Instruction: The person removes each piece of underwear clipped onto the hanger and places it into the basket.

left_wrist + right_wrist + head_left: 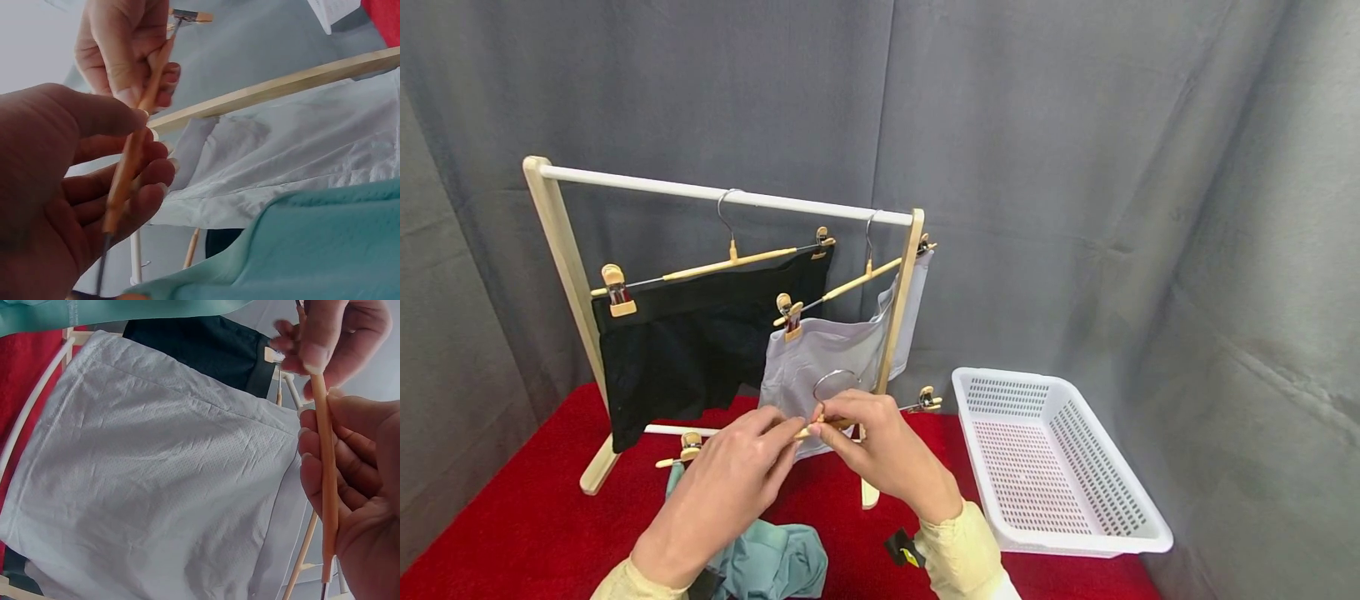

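Both hands hold a clip hanger point(326, 462) by its wooden bar, in front of the rack. My left hand point(726, 479) pinches the bar between thumb and fingers just left of the middle. Close beside it, my right hand point(880, 442) grips the bar near the base of the upright metal hook point(835, 374). At the hanger's left end a wooden clip point(690, 446) sits over a teal garment point(775, 558), which hangs below the left hand and is partly hidden by it. The right-end clip point(928, 401) sticks out past the right hand.
A wooden rack with a white rail point(640, 185) carries black shorts point(700, 350) and pale grey shorts point(820, 350) on clip hangers. To the right stands a white plastic basket point(962, 442). A small black-and-yellow item point(902, 547) lies on the red cloth point(497, 517).
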The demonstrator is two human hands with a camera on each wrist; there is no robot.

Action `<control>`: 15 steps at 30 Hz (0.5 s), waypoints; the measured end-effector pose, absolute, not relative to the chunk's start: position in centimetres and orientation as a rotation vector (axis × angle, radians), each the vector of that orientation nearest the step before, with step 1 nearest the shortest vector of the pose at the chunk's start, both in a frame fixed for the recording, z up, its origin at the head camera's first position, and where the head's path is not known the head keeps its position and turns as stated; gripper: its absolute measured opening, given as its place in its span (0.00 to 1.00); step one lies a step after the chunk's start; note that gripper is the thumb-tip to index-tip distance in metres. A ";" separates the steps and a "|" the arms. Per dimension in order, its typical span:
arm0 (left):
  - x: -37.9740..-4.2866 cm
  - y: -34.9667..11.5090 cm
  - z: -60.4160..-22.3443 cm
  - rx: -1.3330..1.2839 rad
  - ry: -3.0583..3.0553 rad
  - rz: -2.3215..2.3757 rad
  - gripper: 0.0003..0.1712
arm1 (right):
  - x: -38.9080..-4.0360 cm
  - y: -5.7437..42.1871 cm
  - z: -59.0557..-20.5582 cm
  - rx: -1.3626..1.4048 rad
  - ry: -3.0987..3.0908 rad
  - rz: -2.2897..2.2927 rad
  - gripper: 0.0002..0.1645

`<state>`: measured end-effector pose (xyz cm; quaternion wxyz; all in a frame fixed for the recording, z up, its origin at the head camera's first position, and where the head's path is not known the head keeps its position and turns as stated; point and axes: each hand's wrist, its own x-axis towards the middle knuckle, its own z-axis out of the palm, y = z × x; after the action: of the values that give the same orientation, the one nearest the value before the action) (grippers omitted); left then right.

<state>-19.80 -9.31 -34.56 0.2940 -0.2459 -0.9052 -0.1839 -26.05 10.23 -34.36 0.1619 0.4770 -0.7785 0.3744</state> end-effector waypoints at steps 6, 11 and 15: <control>-19.1 -9.8 -33.8 -0.691 -2.299 -0.499 0.24 | -25.5 10.3 -33.6 1.325 -2.213 1.035 0.07; -18.5 -11.8 -32.7 -0.678 -2.188 -0.567 0.24 | -24.5 10.2 -32.5 1.351 -2.168 1.057 0.06; -18.3 -13.8 -32.2 -0.609 -2.183 -0.607 0.24 | -24.3 10.4 -32.2 1.363 -2.161 1.067 0.05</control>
<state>-18.35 -13.82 -32.23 0.3871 -0.2394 -0.8578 -0.2386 -24.34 10.39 -32.21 0.1851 0.4838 -0.7669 0.3788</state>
